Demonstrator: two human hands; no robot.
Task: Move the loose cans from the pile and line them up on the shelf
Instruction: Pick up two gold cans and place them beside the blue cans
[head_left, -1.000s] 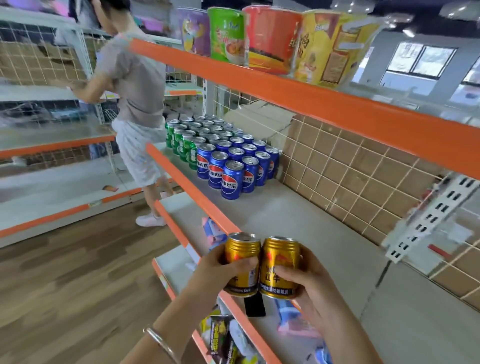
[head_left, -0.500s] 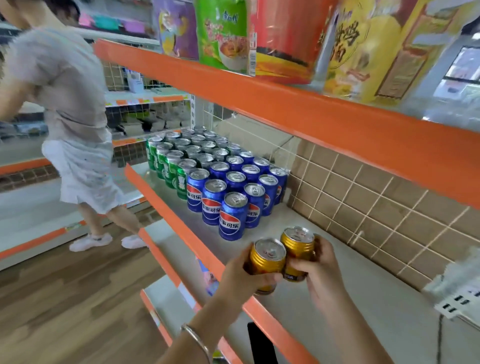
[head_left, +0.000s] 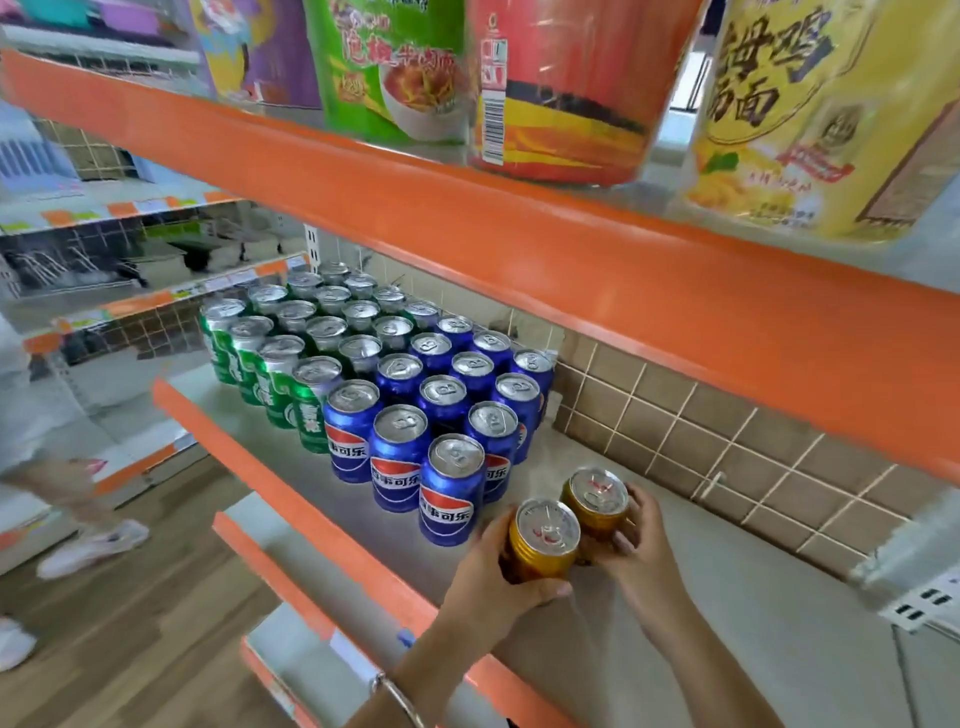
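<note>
Gripping front can (head_left: 543, 538), smooth gold metal cylinder: left hand (head_left: 493, 582); right hand (head_left: 641, 551) grips matching rear can (head_left: 597, 499).

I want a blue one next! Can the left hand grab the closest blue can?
Probably not yet: the left hand grips a gold can, though the nearest blue can stands right beside it, unblocked.

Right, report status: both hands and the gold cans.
Left hand grips front gold can, right hand grips rear gold can. Both upright, low over shelf, touchdown unclear. Blue cans close on their left.
</note>
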